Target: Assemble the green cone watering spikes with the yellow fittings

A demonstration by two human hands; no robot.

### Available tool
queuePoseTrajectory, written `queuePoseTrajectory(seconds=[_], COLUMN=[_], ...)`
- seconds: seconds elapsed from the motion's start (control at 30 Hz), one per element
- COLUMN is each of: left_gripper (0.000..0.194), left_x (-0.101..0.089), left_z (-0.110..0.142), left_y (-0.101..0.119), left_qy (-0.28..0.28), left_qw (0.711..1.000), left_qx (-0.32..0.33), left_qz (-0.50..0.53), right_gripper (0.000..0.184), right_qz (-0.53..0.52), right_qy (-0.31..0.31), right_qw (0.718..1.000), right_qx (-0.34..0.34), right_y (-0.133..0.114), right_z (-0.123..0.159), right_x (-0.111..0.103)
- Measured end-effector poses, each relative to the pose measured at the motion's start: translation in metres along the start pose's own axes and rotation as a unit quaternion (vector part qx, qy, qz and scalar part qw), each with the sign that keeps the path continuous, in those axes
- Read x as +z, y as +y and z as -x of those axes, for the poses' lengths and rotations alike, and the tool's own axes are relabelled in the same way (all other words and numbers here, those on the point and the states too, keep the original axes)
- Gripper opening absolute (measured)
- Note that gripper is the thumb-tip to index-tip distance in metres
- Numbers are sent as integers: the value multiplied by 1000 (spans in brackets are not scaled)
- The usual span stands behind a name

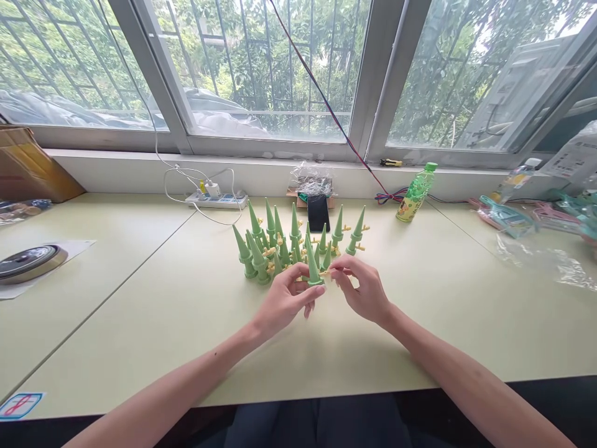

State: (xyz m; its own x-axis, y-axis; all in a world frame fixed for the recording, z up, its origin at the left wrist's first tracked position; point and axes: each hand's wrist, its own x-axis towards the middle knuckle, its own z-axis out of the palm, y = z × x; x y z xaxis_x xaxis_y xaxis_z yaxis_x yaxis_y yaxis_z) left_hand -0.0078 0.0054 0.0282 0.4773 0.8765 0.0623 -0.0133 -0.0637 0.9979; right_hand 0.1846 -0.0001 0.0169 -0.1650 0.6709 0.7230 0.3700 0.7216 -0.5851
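My left hand [289,292] is closed round the base of a green watering spike [312,264], which stands point up between thumb and fingers. At the spike's right side, my right hand [361,286] pinches the small yellow valve [325,272] that sticks out of it. The fingertips partly cover the valve. Just behind my hands stand several more green spikes [257,258], points upward, many with yellow valves [269,252] on their sides. Some of these are hidden behind my left hand and the held spike.
Behind the spikes lie a black phone [319,213] and clear plastic wrap [312,180]. A power strip [219,200] with white cables is at back left, a green-capped bottle [416,193] at back right. A roll of tape [30,261] lies far left; teal plastic pieces [506,214] lie right.
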Motion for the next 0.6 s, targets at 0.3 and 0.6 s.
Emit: queuePoseTrajectory(seconds=[0.3, 0.6], left_gripper=[34, 33], left_x=[1, 1], left_z=[1, 1], left_y=[0, -1], left_qy=[12, 11], left_qw=[999, 999], left_qx=[3, -1], left_qz=[-31, -46], right_gripper=[7, 7], right_qz=[7, 7], right_qy=[-6, -12], right_qw=[1000, 1000], right_qx=[-8, -13], right_y=[-4, -3], right_z=[0, 1], right_x=[0, 1])
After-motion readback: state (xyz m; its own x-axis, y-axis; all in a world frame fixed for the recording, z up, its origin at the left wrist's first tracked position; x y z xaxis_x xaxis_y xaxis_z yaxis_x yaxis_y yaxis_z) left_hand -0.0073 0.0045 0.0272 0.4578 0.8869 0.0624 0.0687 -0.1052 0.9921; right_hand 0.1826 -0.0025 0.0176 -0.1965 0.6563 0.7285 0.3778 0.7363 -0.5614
